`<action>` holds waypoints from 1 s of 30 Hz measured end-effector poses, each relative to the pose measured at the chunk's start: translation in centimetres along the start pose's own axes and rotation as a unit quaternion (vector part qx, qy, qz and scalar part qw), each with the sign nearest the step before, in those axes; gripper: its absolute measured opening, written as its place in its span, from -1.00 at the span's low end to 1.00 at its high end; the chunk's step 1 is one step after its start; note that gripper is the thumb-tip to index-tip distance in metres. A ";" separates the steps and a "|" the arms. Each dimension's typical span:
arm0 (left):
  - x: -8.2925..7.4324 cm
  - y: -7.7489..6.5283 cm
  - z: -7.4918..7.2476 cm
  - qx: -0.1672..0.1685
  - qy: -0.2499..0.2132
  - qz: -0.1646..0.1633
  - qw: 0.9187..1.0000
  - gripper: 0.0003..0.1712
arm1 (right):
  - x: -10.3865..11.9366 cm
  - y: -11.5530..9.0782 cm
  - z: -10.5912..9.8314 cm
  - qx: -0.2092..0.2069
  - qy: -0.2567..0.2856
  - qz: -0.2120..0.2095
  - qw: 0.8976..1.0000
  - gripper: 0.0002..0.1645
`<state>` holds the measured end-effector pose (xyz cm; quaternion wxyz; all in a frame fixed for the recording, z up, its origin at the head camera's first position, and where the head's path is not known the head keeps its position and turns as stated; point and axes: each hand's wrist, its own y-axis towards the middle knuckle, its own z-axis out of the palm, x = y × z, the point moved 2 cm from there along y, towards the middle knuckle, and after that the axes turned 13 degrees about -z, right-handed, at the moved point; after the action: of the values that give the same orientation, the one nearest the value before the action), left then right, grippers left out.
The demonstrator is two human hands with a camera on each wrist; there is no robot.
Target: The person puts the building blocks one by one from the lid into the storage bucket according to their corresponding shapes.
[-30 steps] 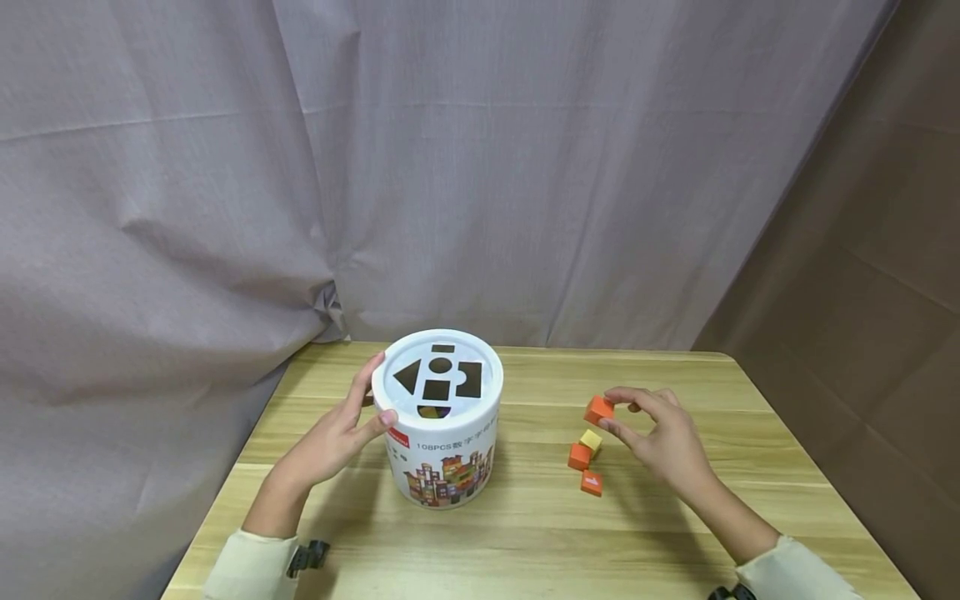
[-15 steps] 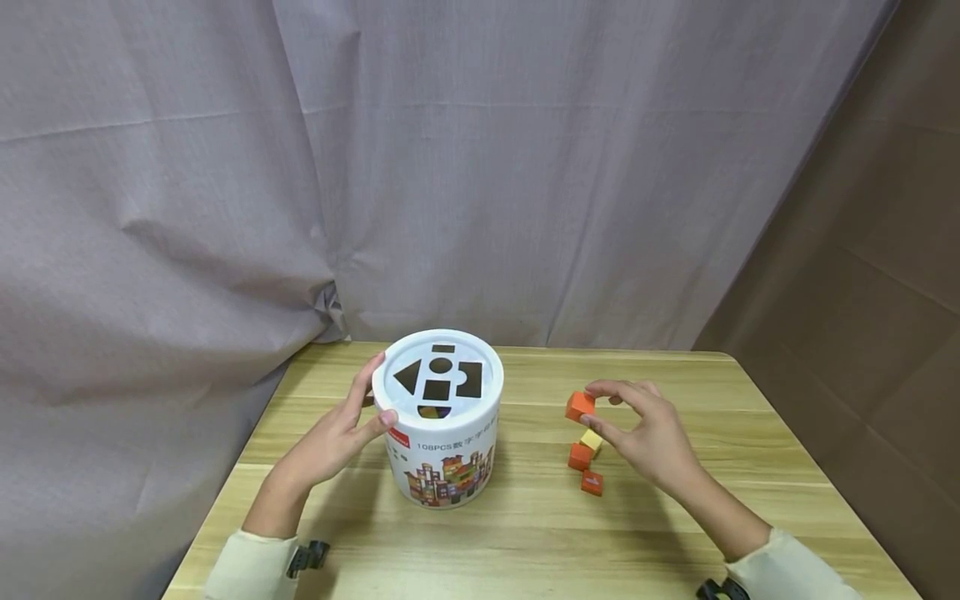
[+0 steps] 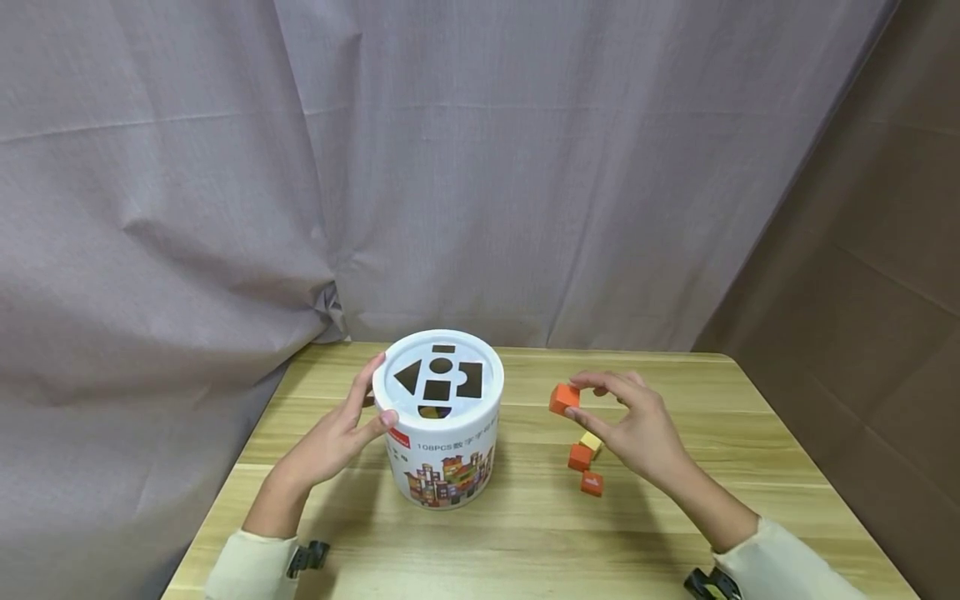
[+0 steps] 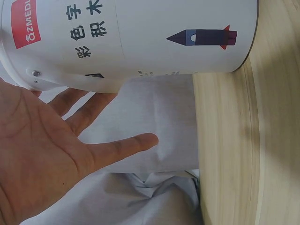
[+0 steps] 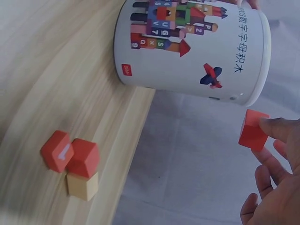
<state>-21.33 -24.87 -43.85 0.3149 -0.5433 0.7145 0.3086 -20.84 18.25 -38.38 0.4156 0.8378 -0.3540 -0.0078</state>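
Note:
A white toy-block bucket (image 3: pixel 442 450) with shaped holes in its lid (image 3: pixel 408 400) stands upright on the table. My left hand (image 3: pixel 326 442) holds its upper left side, thumb on the front of the rim and fingers round the back; in the left wrist view that hand (image 4: pixel 51 145) has its little finger stretched free. My right hand (image 3: pixel 637 425) pinches a red block (image 3: pixel 564 399) between thumb and finger, raised to the right of the bucket. Beneath it lie another red block (image 3: pixel 579 457), a yellow block (image 3: pixel 591 442) and a red block with a white mark (image 3: pixel 592 483).
The wooden table (image 3: pixel 487 558) ends at a back edge in front of a grey curtain (image 3: pixel 480 208). A brown cloth (image 3: pixel 870 333) hangs on the right side. Coloured pieces show inside the bucket through the front lid hole (image 3: pixel 433 412).
My right hand has moved left and slightly up with the red block, closer to the bucket. The left hand and bucket have stayed in place.

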 end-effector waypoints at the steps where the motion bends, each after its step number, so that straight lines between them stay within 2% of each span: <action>1: 0.0 0.0 0.0 -0.001 0.000 0.000 1.000 0.04 | 0.1 0.2 0.1 0.001 0.001 0.000 1.000 -0.42; 9: 0.0 0.1 0.0 -0.001 -0.001 0.005 1.000 0.03 | 1.0 1.3 0.6 0.007 0.017 0.005 1.000 -0.43; 18: 0.1 0.1 -0.1 0.000 -0.006 0.003 1.000 0.02 | 1.9 2.8 1.2 -0.002 0.039 -0.017 0.999 -0.46; 30: 0.0 0.1 -0.1 0.000 -0.004 -0.002 1.000 0.03 | 3.3 4.1 1.8 -0.006 0.074 -0.026 0.997 -0.50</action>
<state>-21.40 -24.91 -43.83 0.3180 -0.5432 0.7124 0.3103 -21.37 13.38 -35.72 0.4457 0.8424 -0.3000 0.0412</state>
